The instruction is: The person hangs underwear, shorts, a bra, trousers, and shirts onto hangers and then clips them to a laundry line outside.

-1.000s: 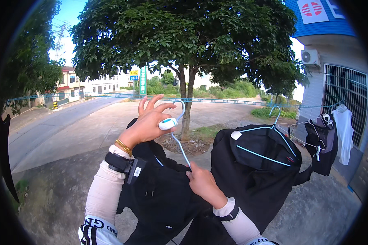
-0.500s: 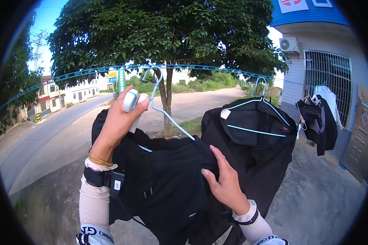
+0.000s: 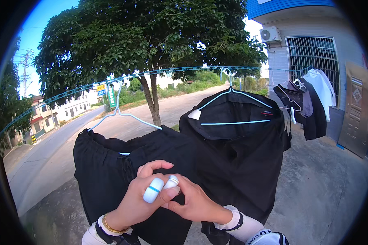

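Note:
My left hand (image 3: 145, 196) is closed around what look like white plastic clothes pegs, in front of black drawstring trousers. One rounded white end (image 3: 153, 190) has a blue band; a smaller white end (image 3: 171, 182) with a thin stripe shows beside it. Fingers curled in, my right hand (image 3: 196, 200) meets the left at this smaller end. The black trousers (image 3: 98, 171) hang from a light blue hanger (image 3: 117, 107), its hook at the line. To their right, a second black garment (image 3: 241, 163) hangs on another light blue hanger (image 3: 231, 87).
A blue-green clothesline (image 3: 167, 70) crosses the view. Darker clothes (image 3: 310, 110) and a white garment (image 3: 321, 85) hang farther right, by a barred window (image 3: 315, 61). A brown door panel (image 3: 353, 106) leans there. A tree (image 3: 153, 96) and a road stand beyond.
My left hand has come down from beside the hanger hook with the white pegs. My right hand has left the trousers' waistband and joined it. The view has turned to the right.

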`<state>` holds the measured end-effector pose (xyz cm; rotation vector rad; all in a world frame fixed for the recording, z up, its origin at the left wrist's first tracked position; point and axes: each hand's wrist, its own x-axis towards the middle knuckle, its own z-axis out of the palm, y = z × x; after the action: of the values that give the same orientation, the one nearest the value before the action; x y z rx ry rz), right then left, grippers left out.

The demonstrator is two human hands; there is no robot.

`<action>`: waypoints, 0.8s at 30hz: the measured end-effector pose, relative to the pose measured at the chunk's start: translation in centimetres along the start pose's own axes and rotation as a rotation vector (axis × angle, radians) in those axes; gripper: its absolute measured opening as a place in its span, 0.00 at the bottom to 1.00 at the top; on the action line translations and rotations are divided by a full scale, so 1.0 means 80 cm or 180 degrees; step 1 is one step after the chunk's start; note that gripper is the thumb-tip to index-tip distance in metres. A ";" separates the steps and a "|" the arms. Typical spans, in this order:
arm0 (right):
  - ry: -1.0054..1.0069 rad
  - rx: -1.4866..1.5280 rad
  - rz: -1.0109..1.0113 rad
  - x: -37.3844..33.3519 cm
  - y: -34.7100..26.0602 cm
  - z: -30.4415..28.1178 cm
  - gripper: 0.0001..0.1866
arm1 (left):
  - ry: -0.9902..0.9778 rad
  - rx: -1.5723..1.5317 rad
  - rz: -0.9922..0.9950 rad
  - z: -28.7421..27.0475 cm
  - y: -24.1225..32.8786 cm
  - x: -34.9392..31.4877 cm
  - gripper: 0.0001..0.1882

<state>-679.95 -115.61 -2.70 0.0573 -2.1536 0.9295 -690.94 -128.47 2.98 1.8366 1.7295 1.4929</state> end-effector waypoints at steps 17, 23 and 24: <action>-0.1372 0.1418 0.0733 -0.118 0.004 0.015 0.24 | 0.0803 -0.1109 -0.0946 0.073 0.002 -0.130 0.22; -0.1468 0.1849 0.1220 -0.153 -0.030 0.118 0.16 | 0.1371 -0.0664 -0.1314 0.022 0.006 -0.271 0.21; -0.1529 0.1864 0.1210 -0.158 -0.033 0.146 0.16 | 0.1430 -0.0656 -0.1335 0.010 0.008 -0.301 0.21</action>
<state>-677.74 -128.10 -14.65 0.1782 -2.2765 1.9108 -685.09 -148.40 -9.16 1.0049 1.8993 1.8963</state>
